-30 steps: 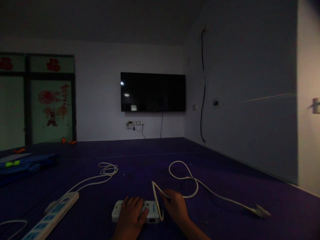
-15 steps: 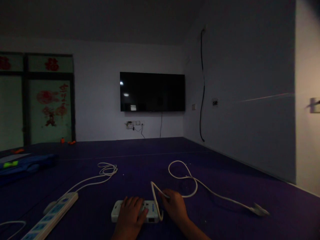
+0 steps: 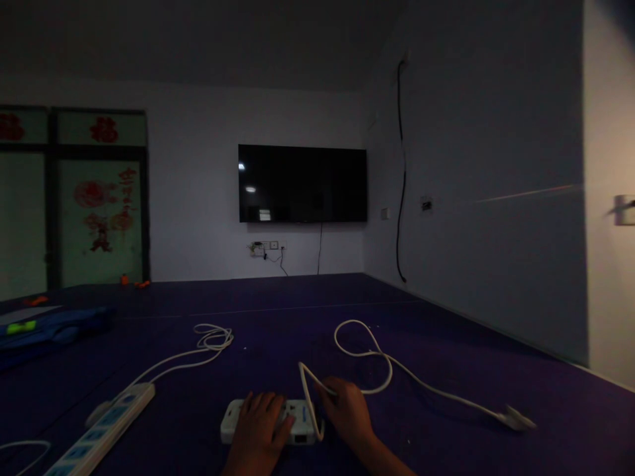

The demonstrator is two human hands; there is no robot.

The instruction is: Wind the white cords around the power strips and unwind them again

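Observation:
A small white power strip (image 3: 232, 420) lies on the dark purple floor mat (image 3: 307, 330) just in front of me. My left hand (image 3: 258, 426) rests flat on top of it, fingers stretched out. My right hand (image 3: 347, 410) is closed on the strip's white cord (image 3: 310, 390) close to where it leaves the strip. The cord loops away across the mat and ends in a plug (image 3: 516, 418) at the right.
A longer white-and-blue power strip (image 3: 99, 433) with its coiled cord (image 3: 211, 338) lies to the left. A blue bag (image 3: 49, 327) sits at far left. A black television (image 3: 302, 184) hangs on the back wall; a white wall (image 3: 496, 198) runs along the right.

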